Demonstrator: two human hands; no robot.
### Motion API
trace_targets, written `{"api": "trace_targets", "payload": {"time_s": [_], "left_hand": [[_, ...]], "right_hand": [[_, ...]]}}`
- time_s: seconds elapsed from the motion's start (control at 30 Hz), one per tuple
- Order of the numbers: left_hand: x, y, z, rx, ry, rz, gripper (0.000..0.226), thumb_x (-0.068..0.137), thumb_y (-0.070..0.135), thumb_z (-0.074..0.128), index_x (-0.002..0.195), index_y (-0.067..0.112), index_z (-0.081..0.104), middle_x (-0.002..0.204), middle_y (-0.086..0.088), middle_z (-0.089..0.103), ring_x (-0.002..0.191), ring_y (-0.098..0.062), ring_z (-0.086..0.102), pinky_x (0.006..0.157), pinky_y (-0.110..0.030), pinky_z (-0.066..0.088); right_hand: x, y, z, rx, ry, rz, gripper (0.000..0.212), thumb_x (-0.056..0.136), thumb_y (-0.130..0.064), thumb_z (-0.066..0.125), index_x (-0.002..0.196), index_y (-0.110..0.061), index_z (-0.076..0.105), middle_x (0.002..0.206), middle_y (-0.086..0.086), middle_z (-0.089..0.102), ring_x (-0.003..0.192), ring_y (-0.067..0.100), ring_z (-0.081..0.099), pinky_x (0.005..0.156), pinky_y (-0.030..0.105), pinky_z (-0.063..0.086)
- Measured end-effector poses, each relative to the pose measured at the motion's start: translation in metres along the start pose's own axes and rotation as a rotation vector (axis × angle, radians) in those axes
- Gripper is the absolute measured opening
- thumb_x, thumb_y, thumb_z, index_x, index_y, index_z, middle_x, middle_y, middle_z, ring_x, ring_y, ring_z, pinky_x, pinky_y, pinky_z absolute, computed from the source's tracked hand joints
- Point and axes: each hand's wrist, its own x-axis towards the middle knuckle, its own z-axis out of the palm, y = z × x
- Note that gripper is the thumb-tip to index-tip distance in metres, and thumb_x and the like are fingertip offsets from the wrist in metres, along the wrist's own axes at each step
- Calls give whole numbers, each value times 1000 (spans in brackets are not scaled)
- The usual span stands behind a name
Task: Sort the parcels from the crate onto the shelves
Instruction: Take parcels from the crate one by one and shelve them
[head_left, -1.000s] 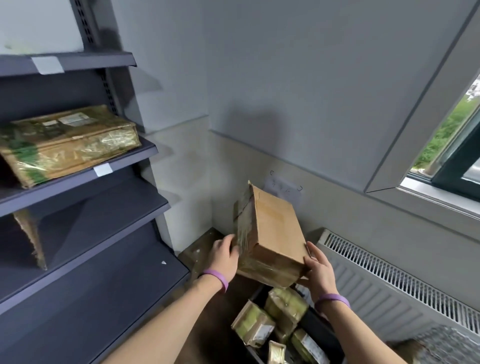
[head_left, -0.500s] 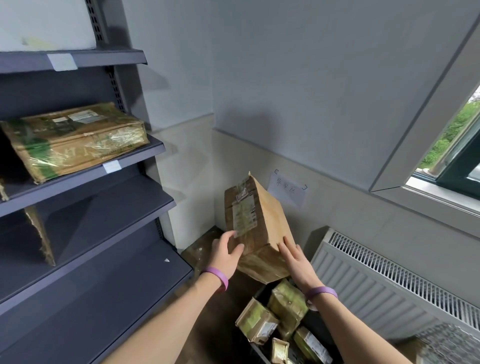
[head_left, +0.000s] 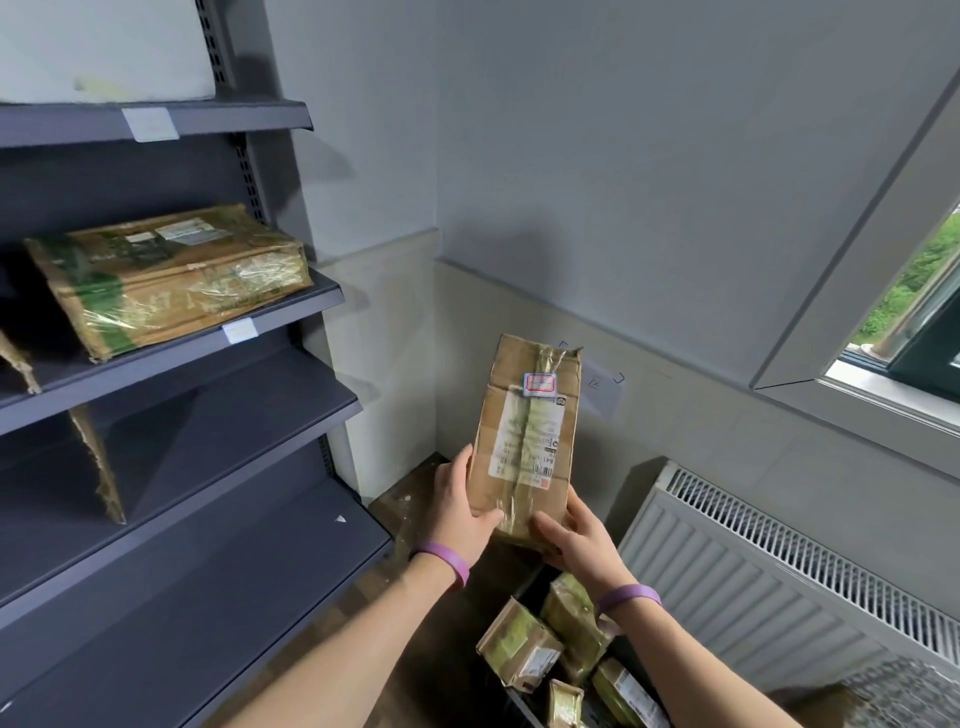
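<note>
A taped cardboard parcel (head_left: 530, 431) stands upright in front of me, its white shipping label and a small red sticker facing the camera. My left hand (head_left: 460, 506) grips its lower left edge, and my right hand (head_left: 576, 535) holds its bottom right corner. Below them, a dark crate (head_left: 519, 701) holds several small taped parcels (head_left: 519, 652). The dark grey shelves (head_left: 291, 317) rise at the left. A large flat parcel (head_left: 166, 275) wrapped in green-printed tape lies on the middle shelf.
A white radiator (head_left: 769, 587) runs along the wall at the right, under a window (head_left: 914, 322). A paper note (head_left: 602, 389) is stuck on the wall behind the held parcel. Torn cardboard dividers (head_left: 98, 462) stand on the lower shelves.
Both hands have turned the parcel around, so its labelled face now points at me and it stands more upright. The view has shifted slightly to the right.
</note>
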Motion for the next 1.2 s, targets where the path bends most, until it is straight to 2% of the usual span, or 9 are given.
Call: {"api": "trace_targets", "payload": {"time_s": [0.23,0.37,0.53,0.67,0.8,0.9,1.0,1.1,1.2], "left_hand": [[-7,-7,-8,13,9,-35,106,73,19,79,151,30,9,130,4,31,109,-6,37,93,-30,43],[-5,-12,-24,-36,42,-64,94,78,24,74,150,28,14,142,0,31,129,-16,38,105,-36,39],[-5,-16,-44,-140,-14,-74,89,86,17,67,152,29,9,151,6,29,139,-13,29,114,-40,30],[-10,-22,-62,-156,6,-82,85,88,10,64,153,30,12,151,11,32,138,-10,31,113,-36,30],[-14,-25,-74,-157,70,-101,85,86,9,65,152,31,17,148,11,38,135,-9,38,112,-38,34],[-16,-26,-84,-166,105,-91,83,86,6,64,151,32,19,146,12,41,133,-9,42,109,-35,38],[-20,-26,-97,-153,146,-84,82,87,2,62,149,36,22,141,15,46,128,-5,44,104,-30,40],[-27,-20,-111,-124,232,-77,81,87,1,62,149,37,23,134,22,46,123,0,44,100,-24,40],[-34,-17,-126,-117,335,-97,80,87,2,62,148,37,24,135,22,45,126,1,41,105,-33,39]], "right_hand": [[2,-8,1,47,-20,-38,61,93,8,49,127,-42,45,121,-10,60,111,10,61,88,31,56],[4,-11,9,34,-21,-38,64,92,11,49,132,-39,46,121,-8,61,113,14,61,90,40,56],[2,-16,27,67,-53,-33,64,92,14,46,132,-36,44,116,-8,62,103,12,64,73,25,58],[3,-18,35,36,-146,-84,74,88,12,56,140,-37,37,126,-10,63,112,14,64,85,32,57],[8,-23,47,33,-140,-125,65,90,-6,65,143,-33,40,125,-5,65,111,17,65,94,45,53],[14,-26,55,63,-122,-111,51,88,-13,69,130,-35,52,121,-2,68,108,17,66,91,52,54],[22,-30,62,21,-147,-102,37,85,-21,73,116,-36,59,114,-2,71,104,16,68,87,52,55],[32,-42,75,50,-203,-131,34,83,-20,74,114,-24,62,109,2,73,102,17,69,80,39,59],[39,-59,94,71,-275,-161,33,81,-20,76,111,-17,63,105,2,74,101,19,70,86,45,57]]}}
